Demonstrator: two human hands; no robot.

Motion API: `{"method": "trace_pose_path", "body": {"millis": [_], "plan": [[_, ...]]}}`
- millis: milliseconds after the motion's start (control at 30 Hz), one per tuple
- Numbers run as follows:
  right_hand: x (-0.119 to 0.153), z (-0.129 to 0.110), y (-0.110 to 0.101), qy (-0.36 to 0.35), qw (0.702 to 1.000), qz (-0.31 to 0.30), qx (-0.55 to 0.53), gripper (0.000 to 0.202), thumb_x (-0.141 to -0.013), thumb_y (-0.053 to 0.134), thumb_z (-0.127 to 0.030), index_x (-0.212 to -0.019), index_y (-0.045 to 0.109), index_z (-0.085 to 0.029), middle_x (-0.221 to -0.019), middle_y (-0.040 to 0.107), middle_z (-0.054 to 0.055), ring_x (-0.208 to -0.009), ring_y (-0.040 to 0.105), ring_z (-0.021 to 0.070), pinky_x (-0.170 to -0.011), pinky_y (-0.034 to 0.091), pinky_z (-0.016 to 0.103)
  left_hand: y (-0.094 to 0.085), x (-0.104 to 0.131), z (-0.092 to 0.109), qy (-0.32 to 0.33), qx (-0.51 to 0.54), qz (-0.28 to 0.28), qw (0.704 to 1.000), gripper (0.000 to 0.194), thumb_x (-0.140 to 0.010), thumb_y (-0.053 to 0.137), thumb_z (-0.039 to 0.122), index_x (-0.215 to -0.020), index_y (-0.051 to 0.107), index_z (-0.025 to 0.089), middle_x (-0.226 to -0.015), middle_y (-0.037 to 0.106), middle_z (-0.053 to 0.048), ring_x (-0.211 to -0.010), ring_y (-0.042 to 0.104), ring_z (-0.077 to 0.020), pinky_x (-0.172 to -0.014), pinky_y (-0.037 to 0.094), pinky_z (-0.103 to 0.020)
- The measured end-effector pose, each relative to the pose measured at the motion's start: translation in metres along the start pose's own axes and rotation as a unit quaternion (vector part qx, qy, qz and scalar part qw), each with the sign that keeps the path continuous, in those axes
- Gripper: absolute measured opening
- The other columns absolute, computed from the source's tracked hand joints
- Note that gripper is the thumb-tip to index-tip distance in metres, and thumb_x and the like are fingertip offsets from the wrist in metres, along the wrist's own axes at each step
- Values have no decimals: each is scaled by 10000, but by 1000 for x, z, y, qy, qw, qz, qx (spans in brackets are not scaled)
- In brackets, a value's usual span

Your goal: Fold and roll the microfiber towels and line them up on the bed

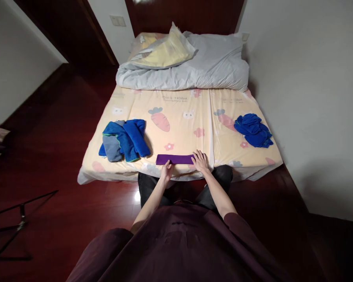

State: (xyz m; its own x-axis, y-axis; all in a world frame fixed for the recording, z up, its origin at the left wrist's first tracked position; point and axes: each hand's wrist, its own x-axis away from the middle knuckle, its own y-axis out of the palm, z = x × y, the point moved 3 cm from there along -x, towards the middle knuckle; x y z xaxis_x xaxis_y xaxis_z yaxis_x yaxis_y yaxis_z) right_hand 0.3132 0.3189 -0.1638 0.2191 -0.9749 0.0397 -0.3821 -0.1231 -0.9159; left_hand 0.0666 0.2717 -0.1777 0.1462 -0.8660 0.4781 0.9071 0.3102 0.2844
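A purple towel (181, 159), folded into a long narrow strip, lies across the bed near its front edge. My left hand (166, 170) is closed at the strip's near edge, left of its middle, with the thumb up against the cloth and the other fingers mostly hidden. On the right end of the strip, my right hand (200, 161) rests flat with its fingers apart. To the left lie several folded towels (123, 139), blue and grey, overlapping in a pile. A crumpled heap of blue towels (253, 130) sits at the bed's right side.
The bed sheet (182, 131) is pale yellow with carrots and flowers. A grey quilt (217, 58) and a yellow pillow (170, 49) are bunched at the head. A wall (306, 98) stands close on the right. A black metal stand (20, 223) is on the floor at left.
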Motion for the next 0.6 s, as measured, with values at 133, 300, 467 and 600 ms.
{"method": "trace_pose_path", "body": {"millis": [133, 300, 467, 600], "plan": [[-3, -3, -2, 19, 1000, -6, 1, 533, -1087, 362, -438, -1574, 481, -256, -1727, 322, 66, -1627, 198, 256, -1325, 99, 529, 19, -13, 10, 14, 46, 27, 998, 313, -927, 704, 512, -1003, 683, 209, -923, 753, -117, -1027, 735, -259, -977, 618, -414], [0, -11, -17, -18, 999, -19, -18, 515, -1075, 434, -451, -1550, 503, -265, -1685, 403, 84, -1601, 274, 247, -1318, 135, 524, 40, -21, 32, 22, 92, 43, 995, 391, -898, 722, 499, -1140, 695, 193, -1138, 761, -130, -1139, 712, -251, -981, 608, -383], [2, -28, -37, -126, 989, -29, -73, 758, -923, 707, -483, -1589, 446, -230, -1609, 497, 135, -1513, 431, 266, -1284, 279, 448, 52, -17, 59, 58, 177, 60, 981, 305, -889, 732, 332, -1146, 658, 186, -1221, 732, -110, -1141, 702, -225, -983, 591, -345], [-8, -48, -56, -79, 992, 24, -91, 847, -806, 819, -386, -1561, 466, -231, -1493, 597, 141, -1385, 556, 296, -1188, 416, 446, 66, -8, 99, 136, 157, 6, 978, 368, -813, 820, 288, -1116, 649, 169, -1186, 724, -99, -1090, 697, -211, -967, 579, -331]]}}
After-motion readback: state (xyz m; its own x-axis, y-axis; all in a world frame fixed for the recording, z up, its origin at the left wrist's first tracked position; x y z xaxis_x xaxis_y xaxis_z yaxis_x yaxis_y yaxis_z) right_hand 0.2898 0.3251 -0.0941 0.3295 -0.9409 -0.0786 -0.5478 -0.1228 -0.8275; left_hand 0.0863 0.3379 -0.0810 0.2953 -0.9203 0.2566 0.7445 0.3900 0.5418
